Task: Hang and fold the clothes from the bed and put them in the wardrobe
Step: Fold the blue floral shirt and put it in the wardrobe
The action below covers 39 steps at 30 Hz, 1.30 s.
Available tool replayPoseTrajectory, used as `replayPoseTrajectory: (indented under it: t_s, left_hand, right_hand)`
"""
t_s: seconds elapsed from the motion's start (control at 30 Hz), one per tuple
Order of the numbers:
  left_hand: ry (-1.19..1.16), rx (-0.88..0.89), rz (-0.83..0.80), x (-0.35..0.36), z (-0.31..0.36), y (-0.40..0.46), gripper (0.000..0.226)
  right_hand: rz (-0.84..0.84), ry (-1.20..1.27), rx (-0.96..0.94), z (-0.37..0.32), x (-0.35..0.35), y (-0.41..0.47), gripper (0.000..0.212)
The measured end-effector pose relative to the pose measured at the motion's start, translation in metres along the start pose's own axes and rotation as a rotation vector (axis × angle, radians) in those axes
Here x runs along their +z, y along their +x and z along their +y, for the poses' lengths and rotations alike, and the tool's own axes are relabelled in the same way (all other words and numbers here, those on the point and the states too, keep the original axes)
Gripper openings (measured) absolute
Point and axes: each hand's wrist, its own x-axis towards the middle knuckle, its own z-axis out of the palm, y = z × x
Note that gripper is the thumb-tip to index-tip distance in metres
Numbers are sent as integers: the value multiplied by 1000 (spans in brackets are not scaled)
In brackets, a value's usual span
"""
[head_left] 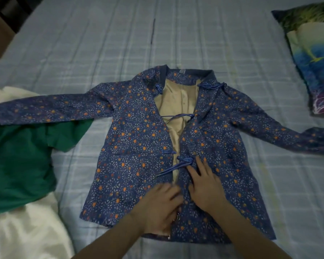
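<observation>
A blue jacket point(138, 139) with an orange and white flower print lies face up on the bed, sleeves spread to both sides. Its front gapes, showing a beige lining point(176, 103) and blue cord fastenings. My left hand point(157, 204) rests on the lower left front panel near the zip, fingers loosely bent and blurred. My right hand point(204, 182) lies flat on the lower right front panel with straight fingers, just below a blue knot fastening point(184, 159).
The bed has a pale blue checked sheet point(176, 43). A green garment point(21, 161) and a white cloth point(26, 232) lie at the left, partly under the jacket's sleeve. A colourful pillow point(312, 58) sits at the right. A dark gap beside the bed shows at top left.
</observation>
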Motion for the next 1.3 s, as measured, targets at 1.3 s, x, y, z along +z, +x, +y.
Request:
replayPoseTrajectory:
  t_s: [1.3]
  left_hand:
    - [11,-403,-89,21,-209,55,59]
  right_hand:
    - [488,759,348,-75,-155,339,11]
